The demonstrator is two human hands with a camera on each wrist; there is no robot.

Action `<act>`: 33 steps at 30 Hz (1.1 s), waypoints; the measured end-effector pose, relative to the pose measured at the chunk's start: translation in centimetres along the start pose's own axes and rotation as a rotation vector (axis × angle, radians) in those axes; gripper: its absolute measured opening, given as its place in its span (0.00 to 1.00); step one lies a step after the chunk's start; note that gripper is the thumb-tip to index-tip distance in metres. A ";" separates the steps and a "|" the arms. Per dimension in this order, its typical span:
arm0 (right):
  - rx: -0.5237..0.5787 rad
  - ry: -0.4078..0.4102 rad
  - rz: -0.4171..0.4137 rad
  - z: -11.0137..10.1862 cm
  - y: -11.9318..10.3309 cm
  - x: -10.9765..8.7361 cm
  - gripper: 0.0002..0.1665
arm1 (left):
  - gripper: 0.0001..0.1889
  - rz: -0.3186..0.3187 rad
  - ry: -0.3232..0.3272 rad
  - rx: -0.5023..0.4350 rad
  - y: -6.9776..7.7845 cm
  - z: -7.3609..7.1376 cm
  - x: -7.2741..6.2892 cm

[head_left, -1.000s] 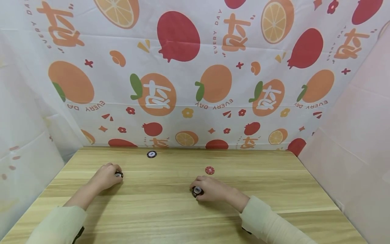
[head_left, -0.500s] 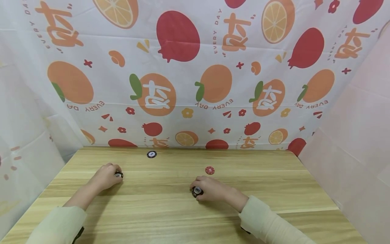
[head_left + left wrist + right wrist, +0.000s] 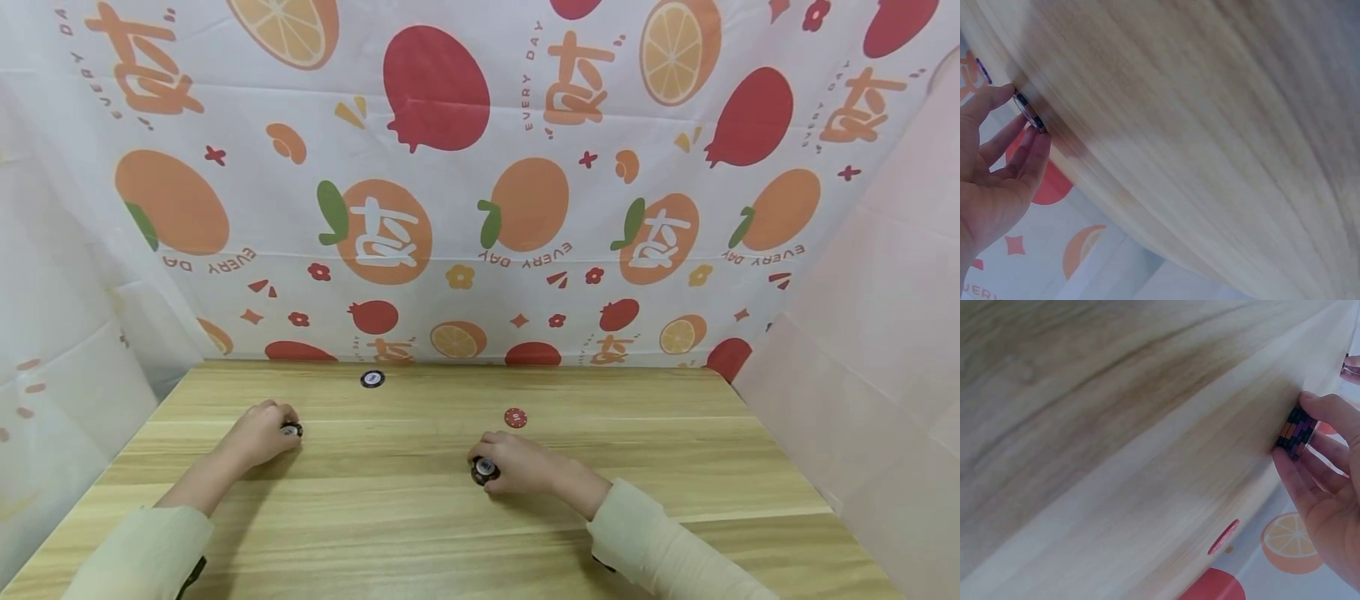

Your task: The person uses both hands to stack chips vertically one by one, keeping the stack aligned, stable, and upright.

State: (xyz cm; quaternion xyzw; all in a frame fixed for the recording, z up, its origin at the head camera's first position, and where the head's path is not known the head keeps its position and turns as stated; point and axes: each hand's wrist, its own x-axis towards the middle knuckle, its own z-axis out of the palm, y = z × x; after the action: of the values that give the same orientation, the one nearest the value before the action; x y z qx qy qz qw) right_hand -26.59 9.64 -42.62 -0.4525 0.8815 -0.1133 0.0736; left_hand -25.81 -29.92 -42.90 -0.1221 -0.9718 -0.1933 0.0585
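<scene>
At the left of the head view my left hand pinches a black poker chip by its edge, on the wooden table. The left wrist view shows thumb and fingertips on opposite sides of that chip. My right hand, right of centre, grips a short stack of poker chips whose top face is black with a white centre. Black, purple and orange bands mark the side of the stack in the right wrist view, and its base is close to the tabletop.
A red poker chip lies flat just beyond my right hand. Near the table's back edge, between the two hands, lies a black-rimmed chip. A fruit-printed cloth hangs behind the table, with pale sheets at both sides.
</scene>
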 end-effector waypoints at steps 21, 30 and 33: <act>0.017 -0.017 0.026 -0.2 0.2 1.4 0.19 | 0.13 -0.009 -0.004 0.002 0.4 -0.2 -0.2; 0.028 -0.027 0.073 -0.6 0.5 2.4 0.19 | 0.13 -0.013 -0.008 -0.002 0.3 -0.1 -0.1; 0.017 -0.025 0.074 -0.6 0.6 2.6 0.20 | 0.13 -0.013 -0.009 -0.002 0.2 -0.1 -0.1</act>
State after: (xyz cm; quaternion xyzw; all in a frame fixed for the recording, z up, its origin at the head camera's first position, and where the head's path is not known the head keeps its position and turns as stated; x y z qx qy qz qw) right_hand -28.67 7.90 -42.28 -0.4201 0.8957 -0.1123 0.0925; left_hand -25.62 -29.80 -42.72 -0.1169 -0.9726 -0.1939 0.0527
